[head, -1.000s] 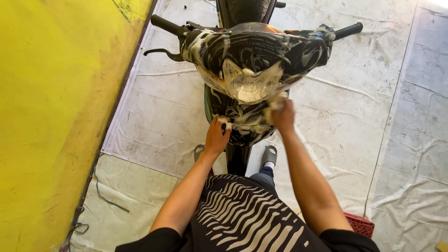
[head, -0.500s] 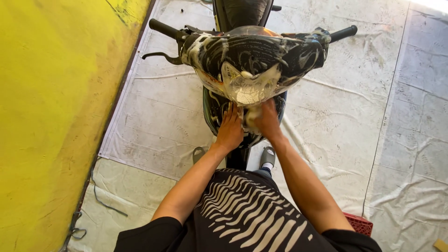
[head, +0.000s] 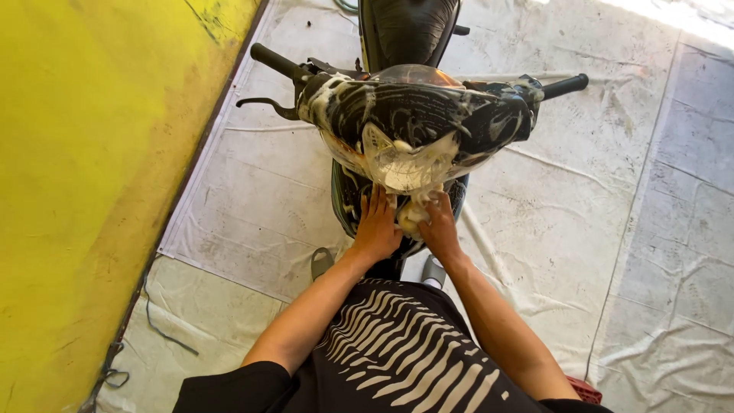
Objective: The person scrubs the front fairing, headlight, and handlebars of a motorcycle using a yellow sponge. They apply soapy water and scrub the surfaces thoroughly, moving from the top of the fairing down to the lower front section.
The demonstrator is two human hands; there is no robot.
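Nearest is the person's black shirt (head: 397, 359) with pale stripes. Just beyond, the left hand (head: 377, 227) lies flat, fingers spread, on the motorcycle's front panel (head: 348, 195) under the headlight (head: 405, 164). The right hand (head: 440, 226) curls its fingers around a soapy sponge (head: 411, 216) pressed there. Foam covers the motorcycle's front cowl (head: 417, 115). A yellow wall (head: 92, 191) runs close on the left; the pale tarp (head: 612, 229) gives open room on the right.

Glossy dark plastic covers the motorcycle's front cowl (head: 413, 122), streaked with white soap foam just above the left hand (head: 376, 228) and right hand (head: 440, 228). The handlebar grips (head: 269, 60) look like matt black rubber. The floor sheet (head: 252, 199) beneath is pale, wrinkled and dull. The yellow wall (head: 84, 191) left of the hands is rough and scuffed.
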